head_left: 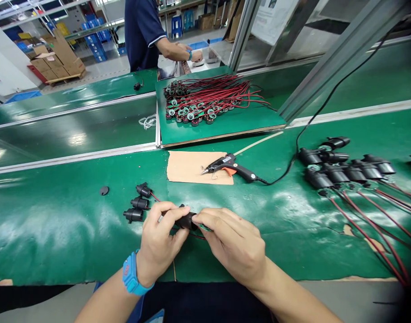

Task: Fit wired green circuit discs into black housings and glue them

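Presently, on the head view, I see the left hand (161,237) clasping a black cylindrical housing (187,221) at near centre, the right hand (237,244) pinching its right end; three black housings (140,203) lie left, red-wired housings (339,172) right; a hot-glue gun (240,170) on cardboard (180,166) obstructs the far side.

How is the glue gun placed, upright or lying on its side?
Lying on its side: the glue gun has its nozzle over the cardboard, and its handle stretches flat past the cardboard's edge.

Bright-blue left wristband (132,277), reddish marking (126,270); dark navy clothing (208,303).
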Available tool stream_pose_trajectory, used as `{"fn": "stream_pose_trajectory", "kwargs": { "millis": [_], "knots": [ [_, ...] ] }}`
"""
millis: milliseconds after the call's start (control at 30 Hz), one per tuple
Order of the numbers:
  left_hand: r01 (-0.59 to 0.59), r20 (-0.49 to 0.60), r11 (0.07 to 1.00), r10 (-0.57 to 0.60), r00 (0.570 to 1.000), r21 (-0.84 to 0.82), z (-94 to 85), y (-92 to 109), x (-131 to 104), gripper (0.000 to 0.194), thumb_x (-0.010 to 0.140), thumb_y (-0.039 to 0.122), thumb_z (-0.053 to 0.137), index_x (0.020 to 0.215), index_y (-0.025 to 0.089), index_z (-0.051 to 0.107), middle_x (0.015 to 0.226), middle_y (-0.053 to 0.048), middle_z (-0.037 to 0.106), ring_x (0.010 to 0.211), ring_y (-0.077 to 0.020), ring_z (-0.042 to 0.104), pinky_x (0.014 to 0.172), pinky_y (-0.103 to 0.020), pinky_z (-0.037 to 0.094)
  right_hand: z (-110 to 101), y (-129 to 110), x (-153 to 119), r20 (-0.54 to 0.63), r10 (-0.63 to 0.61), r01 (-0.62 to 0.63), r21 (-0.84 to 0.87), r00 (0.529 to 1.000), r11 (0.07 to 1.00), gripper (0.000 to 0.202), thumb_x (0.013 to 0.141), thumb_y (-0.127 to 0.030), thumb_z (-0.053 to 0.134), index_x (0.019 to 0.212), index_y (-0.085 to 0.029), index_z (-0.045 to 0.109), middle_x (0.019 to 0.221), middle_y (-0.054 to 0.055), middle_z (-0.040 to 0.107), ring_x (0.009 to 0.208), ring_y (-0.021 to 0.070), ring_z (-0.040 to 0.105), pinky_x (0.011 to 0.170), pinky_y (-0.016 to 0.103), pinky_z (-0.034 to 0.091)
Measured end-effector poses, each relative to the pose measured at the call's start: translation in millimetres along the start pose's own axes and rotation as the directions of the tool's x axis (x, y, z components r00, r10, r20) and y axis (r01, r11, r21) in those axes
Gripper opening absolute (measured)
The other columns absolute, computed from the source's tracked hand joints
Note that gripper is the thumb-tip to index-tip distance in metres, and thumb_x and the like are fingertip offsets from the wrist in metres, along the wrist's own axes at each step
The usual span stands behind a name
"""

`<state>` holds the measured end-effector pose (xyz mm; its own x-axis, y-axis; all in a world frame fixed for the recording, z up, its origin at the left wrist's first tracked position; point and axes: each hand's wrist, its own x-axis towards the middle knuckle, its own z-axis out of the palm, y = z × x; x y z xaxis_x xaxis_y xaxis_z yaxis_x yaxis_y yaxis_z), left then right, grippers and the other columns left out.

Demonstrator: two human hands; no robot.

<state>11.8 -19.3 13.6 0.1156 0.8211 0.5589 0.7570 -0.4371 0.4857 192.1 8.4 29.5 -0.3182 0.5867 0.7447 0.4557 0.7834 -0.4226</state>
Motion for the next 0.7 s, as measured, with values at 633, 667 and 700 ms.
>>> {"fn": "stream_pose_trajectory", "kwargs": {
  "millis": [633, 667, 700],
  "knots": [
    [-0.012, 0.012, 0.999, 0.011, 1.000, 0.038, -4.6, -8.1, 7.3, 0.037, 0.085, 0.006, 0.063, 0.116, 0.024, 0.069, 0.103, -0.004, 0.063, 0.092, -0.0174, 0.067, 0.083, -0.031, 0.060, -13.9, 2.9, -1.1, 0.029, 0.139, -0.141, 0.083, 0.990, 0.987, 0.025, 0.089, -0.001, 0.057, 0.101, -0.020, 0.069, 0.088, 0.002, 0.077, 0.080, 0.0136, 0.075, 0.076, 0.024, 0.061],
    [-0.001, 0.022, 0.999, 0.000, 1.000, 0.038, -5.2, -9.6, 7.7, 0.037, 0.085, 0.005, 0.063, 0.116, 0.024, 0.069, 0.103, -0.004, 0.063, 0.093, -0.0176, 0.067, 0.084, -0.031, 0.060, -16.5, 3.7, -0.6, 0.038, 0.149, -0.151, 0.084, 0.988, 0.985, 0.024, 0.090, -0.002, 0.058, 0.100, -0.021, 0.069, 0.088, 0.002, 0.077, 0.080, 0.0135, 0.075, 0.076, 0.024, 0.061],
    [0.011, 0.049, 0.999, -0.012, 0.999, 0.031, -5.3, -11.1, 8.1, 0.038, 0.085, 0.005, 0.063, 0.117, 0.024, 0.069, 0.104, -0.005, 0.064, 0.094, -0.0180, 0.067, 0.085, -0.032, 0.059, -19.7, 4.8, 0.3, 0.051, 0.161, -0.164, 0.080, 0.986, 0.983, 0.023, 0.090, -0.003, 0.059, 0.100, -0.021, 0.069, 0.089, 0.002, 0.077, 0.080, 0.0135, 0.075, 0.076, 0.024, 0.061]
  ]
}}
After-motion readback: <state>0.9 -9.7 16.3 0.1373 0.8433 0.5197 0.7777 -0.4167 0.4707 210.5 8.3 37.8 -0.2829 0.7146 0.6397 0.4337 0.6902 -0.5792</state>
